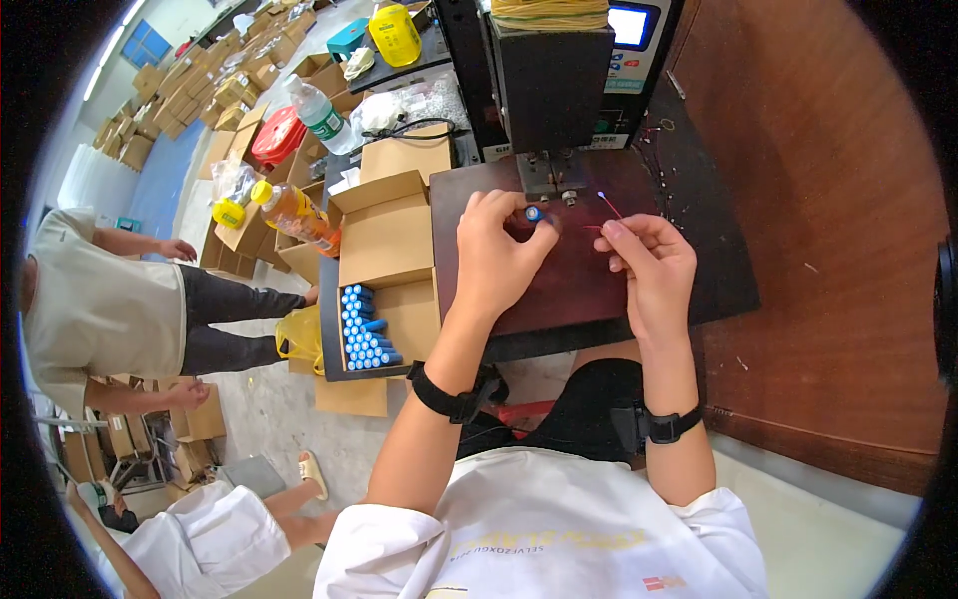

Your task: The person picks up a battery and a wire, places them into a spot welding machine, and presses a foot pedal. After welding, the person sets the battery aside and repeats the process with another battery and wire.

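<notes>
Fingers of the left hand (496, 250) are pinching a blue cylindrical cell (535, 213) under the welding head (551, 178), while the right hand (651, 268) is gripping a thin red wire (610, 206) beside it. Joining looks unfinished; many blue cells (365, 329) are waiting in the cardboard box (391, 240).

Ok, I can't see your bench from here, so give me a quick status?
Left hand holds blue battery under the welder head. Right hand pinches red wire. Nothing in the way.
</notes>
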A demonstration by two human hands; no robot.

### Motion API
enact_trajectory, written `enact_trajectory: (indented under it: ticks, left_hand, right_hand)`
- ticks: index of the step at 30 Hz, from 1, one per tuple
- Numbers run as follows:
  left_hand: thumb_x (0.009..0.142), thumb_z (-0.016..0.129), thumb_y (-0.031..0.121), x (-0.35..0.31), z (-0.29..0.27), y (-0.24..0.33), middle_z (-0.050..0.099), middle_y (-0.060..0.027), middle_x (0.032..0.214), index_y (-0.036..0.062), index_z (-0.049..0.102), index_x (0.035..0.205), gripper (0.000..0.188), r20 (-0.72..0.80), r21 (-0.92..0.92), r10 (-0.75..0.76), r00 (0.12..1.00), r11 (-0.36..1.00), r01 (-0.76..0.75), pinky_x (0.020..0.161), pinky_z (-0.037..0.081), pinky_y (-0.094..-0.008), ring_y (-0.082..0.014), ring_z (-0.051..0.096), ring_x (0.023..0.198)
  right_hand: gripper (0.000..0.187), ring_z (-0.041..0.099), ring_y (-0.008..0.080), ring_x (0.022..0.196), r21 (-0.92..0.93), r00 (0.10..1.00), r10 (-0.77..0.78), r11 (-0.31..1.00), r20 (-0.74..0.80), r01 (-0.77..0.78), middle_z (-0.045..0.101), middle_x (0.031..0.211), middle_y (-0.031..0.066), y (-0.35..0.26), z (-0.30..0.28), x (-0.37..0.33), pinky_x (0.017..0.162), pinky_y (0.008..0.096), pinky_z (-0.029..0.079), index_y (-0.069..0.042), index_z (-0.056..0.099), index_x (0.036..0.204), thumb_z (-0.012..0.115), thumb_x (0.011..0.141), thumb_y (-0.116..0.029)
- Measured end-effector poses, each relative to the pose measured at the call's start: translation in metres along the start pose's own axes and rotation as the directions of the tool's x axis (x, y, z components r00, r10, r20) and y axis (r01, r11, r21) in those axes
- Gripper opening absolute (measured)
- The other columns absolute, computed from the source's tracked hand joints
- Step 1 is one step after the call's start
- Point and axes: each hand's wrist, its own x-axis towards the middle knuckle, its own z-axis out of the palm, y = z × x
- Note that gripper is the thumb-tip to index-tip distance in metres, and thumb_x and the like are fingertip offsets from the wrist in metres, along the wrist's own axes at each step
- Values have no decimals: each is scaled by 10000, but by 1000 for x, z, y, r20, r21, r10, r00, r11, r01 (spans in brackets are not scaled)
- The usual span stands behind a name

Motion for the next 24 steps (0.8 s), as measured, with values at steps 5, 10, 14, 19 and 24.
enact_trajectory:
  ticks: [5, 10, 14, 19, 24]
  left_hand:
    - [740, 764, 141, -1, 1, -1, 623, -157, 789, -44, 673, 890, 255, -11, -76, -65, 998, 995, 64, 695, 497, -342, -254, 615, 716]
    - [806, 736, 98, -2, 2, -11, 646, -71, 841, -2, 732, 967, 190, -92, -342, -237, 967, 920, 193, 674, 498, -274, -121, 604, 710]
    - [798, 737, 89, -1, -3, -11, 639, -73, 828, 1, 732, 970, 193, -92, -367, -275, 957, 903, 224, 676, 501, -270, -117, 602, 705]
    - [802, 714, 63, -5, -1, -7, 668, -25, 859, -34, 715, 952, 178, -31, -301, -203, 979, 936, 184, 692, 466, -240, -72, 588, 763]
    - [811, 713, 59, -5, -1, -12, 664, -16, 865, -31, 717, 970, 182, -104, -355, -188, 977, 924, 140, 677, 452, -229, -64, 561, 740]
  right_hand:
    - [91, 701, 145, 778, 39, 995, 53, 998, -80, -50, 722, 881, 88, 1, 3, -1, 612, 214, 488, -10, 685, 959, 727, 878, -8]
    - [96, 682, 119, 760, -357, 991, -91, 933, -100, 49, 714, 843, 74, -6, -14, -5, 612, 210, 492, 2, 697, 946, 742, 864, -17]
    - [88, 683, 121, 744, -313, 999, 18, 950, 39, -5, 713, 828, 82, -17, -12, -8, 599, 217, 493, 12, 691, 924, 744, 857, -9]
    - [86, 691, 139, 742, -126, 995, -72, 990, -68, 63, 715, 853, 93, -9, 1, -5, 592, 218, 491, 15, 683, 938, 728, 864, 15]
    - [100, 694, 140, 741, -207, 991, -29, 978, -130, 2, 713, 842, 88, -7, 4, -6, 597, 225, 501, 15, 687, 919, 755, 848, -3]
